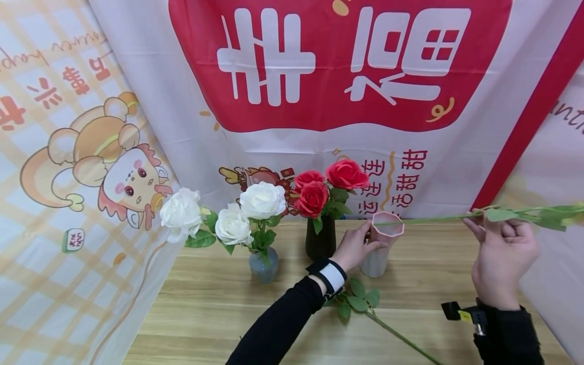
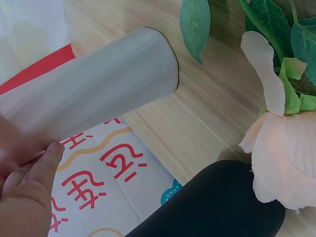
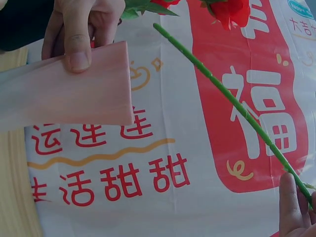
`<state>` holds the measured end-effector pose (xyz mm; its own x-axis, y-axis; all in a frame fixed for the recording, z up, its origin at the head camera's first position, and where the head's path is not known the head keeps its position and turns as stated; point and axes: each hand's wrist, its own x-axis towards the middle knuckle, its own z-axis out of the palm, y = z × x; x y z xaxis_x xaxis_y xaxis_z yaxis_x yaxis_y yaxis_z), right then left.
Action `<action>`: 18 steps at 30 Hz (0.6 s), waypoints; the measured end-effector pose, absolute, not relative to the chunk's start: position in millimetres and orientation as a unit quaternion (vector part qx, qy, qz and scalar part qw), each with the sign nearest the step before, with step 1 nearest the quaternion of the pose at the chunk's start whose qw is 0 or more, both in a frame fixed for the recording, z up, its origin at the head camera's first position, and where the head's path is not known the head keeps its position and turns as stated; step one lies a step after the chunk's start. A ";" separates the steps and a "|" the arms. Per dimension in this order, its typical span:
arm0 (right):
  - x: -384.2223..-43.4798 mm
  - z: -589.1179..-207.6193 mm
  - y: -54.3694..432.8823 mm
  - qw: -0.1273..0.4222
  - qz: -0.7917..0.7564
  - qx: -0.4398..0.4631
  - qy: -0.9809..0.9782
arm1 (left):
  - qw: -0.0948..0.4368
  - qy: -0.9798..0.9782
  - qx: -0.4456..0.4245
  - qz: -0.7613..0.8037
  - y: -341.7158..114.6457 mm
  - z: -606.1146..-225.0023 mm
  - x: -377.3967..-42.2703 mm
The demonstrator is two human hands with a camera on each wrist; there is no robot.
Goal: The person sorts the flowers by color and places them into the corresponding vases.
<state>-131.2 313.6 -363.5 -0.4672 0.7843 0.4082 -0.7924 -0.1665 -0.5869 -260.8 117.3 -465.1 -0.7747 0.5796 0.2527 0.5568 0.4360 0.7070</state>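
My left hand (image 1: 353, 248) holds a pink-to-grey vase (image 1: 375, 261) near its rim, thumb and fingers on its side. The vase (image 3: 94, 89) stands upright on the table. Between thumb and fingers my right hand (image 1: 504, 253) pinches a green flower stem (image 3: 217, 86), held almost level. Its bare end is over the vase mouth in the head view; in the right wrist view the end is apart from the rim. Leaves (image 1: 543, 217) run along the stem to the right edge, where the bloom is out of view. On the table lies a pale peach rose (image 2: 289, 158), its bloom hidden from the head view.
A black vase (image 1: 321, 241) with red roses (image 1: 312, 198) stands just left of the held vase. Further left is a small blue-grey vase (image 1: 263, 266) with white roses (image 1: 262, 200). The lying rose's stem (image 1: 401, 337) crosses the wooden table (image 1: 196, 314). Printed cloth (image 1: 274, 142) hangs behind.
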 end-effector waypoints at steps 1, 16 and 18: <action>-132.2 -364.0 313.9 0.523 0.761 0.001 -0.385 | 0.014 0.847 0.335 0.412 117.4 -464.8 -260.6; -144.5 -383.9 310.1 0.488 0.742 -0.041 -0.459 | 0.004 0.849 0.341 0.404 117.5 -465.9 -261.1; -147.0 -382.0 309.7 0.486 0.740 -0.036 -0.463 | 0.001 0.850 0.340 0.402 117.2 -465.9 -261.3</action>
